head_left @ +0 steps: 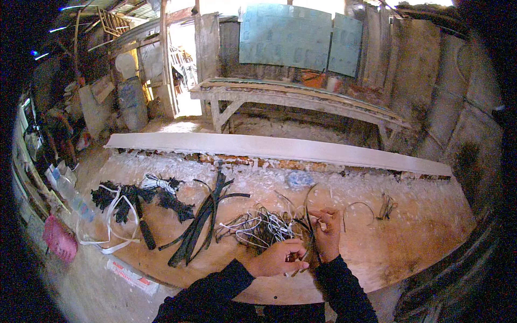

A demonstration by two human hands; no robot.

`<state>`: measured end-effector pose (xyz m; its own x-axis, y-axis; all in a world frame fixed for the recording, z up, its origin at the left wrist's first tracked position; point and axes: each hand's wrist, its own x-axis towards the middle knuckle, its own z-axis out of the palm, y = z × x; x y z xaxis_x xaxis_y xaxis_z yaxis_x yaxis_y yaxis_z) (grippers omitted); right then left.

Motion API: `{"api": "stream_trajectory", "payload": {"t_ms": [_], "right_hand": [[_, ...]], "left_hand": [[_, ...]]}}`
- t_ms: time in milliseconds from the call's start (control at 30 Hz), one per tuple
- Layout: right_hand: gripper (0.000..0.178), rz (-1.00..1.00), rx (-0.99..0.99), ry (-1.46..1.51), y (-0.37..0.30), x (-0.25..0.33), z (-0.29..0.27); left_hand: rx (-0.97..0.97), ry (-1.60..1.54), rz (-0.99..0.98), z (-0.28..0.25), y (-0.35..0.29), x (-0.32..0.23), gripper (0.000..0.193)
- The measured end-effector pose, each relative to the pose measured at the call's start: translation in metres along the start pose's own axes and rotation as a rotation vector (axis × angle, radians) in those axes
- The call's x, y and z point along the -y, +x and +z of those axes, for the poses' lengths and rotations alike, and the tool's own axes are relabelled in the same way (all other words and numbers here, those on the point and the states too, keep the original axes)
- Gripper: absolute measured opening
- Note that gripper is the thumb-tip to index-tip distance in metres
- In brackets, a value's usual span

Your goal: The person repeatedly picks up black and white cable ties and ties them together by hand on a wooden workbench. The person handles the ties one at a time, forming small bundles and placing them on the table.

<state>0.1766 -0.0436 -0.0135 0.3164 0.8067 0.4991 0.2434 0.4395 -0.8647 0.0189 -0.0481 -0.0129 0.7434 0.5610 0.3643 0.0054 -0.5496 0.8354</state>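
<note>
Both my hands are together over the front middle of a wooden table [371, 253]. My right hand [327, 231] is closed around a few thin dark strips [308, 218], whose ends rise above its fingers. Just to its left, my left hand [277, 259] pinches a thin pale strand [294, 272] near the lower end of those strips. Beyond my left hand lies a tangled pile of white and dark cords [264, 226]. Left of the pile, long black strips [196, 226] lie crossed in a bundle. A small bundle of short strands [386, 207] sits to the right.
Black shredded material [175, 205], a white cord coil [160, 183], a white strap loop [111, 215] and a dark-handled tool [146, 232] lie at left. A pale board [269, 148] edges the table's far side. Behind stands a long bench [301, 97]; a pink container [60, 238] stands left.
</note>
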Motion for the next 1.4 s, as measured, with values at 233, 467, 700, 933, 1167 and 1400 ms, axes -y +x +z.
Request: {"api": "stream_trajectory", "payload": {"t_ms": [233,467,700,933,1167,1400], "right_hand": [[0.008,0.080,0.036,-0.080,-0.001,-0.002,0.001],[0.009,0.213,0.550,0.231,-0.013,0.018,-0.001],[0.020,0.142,0.847,0.290,-0.017,0.011,0.000],[0.011,0.082,0.721,0.268,-0.018,0.008,-0.004],[0.017,0.107,0.261,-0.011,-0.009,-0.006,-0.008],[0.010,-0.139,0.019,-0.319,0.003,-0.007,-0.010]], "left_hand": [[-0.508,0.062,-0.121,-0.023,-0.005,0.025,0.020],[-0.935,-0.059,-0.362,-0.056,-0.004,0.052,0.011],[-0.987,0.158,-0.306,-0.051,0.000,0.059,0.005],[-0.793,0.063,-0.206,-0.045,0.000,0.062,0.015],[-0.336,-0.046,-0.171,-0.043,-0.006,0.030,0.024],[-0.016,-0.115,-0.060,-0.026,-0.005,0.015,0.025]]}}
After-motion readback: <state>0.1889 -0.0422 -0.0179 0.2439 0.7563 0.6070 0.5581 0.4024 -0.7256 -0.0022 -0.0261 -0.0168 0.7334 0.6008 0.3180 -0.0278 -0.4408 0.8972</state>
